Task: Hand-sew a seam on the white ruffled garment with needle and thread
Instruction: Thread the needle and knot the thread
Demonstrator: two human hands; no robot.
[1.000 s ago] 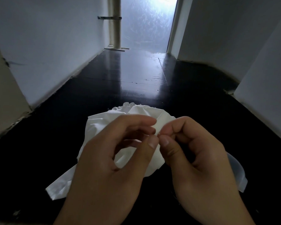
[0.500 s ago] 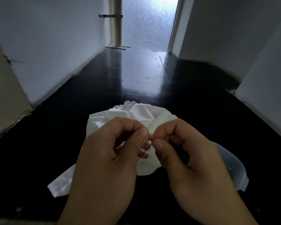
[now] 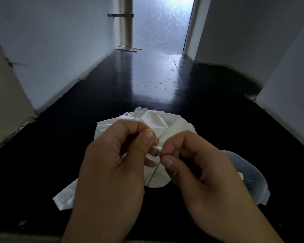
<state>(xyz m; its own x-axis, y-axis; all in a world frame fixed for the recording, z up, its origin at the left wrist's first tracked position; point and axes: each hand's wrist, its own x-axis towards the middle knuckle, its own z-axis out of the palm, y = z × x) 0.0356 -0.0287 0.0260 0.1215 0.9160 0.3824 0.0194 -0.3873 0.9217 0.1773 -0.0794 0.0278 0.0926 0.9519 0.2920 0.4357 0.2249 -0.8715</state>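
Person seated low, both hands raised close together over a white ruffled garment (image 3: pixel 167 123) lying crumpled on the dark glossy floor (image 3: pixel 147 76), its frilled edge at the far side. Right hand (image 3: pixel 204 174): thumb and forefinger pinched on the upper end of a thin needle (image 3: pixel 154 172), which slants down and to the left across the cloth. Left hand (image 3: pixel 112 165): fingers (image 3: pixel 148 137) curled, thumb pressed to forefinger as if pinching a thread end; the thread itself too fine to make out. The two pinches sit just beside each other. Judgement: this looks like threading or setting up the needle, not yet stitching, since the garment lies untouched below the hands. Next move likely calls for a steady pinch on both sides, the thread drawn clear through, then the seam edge lifted from the floor. A clear plastic container (image 3: pixel 253 181) rests by the right wrist, contents unclear
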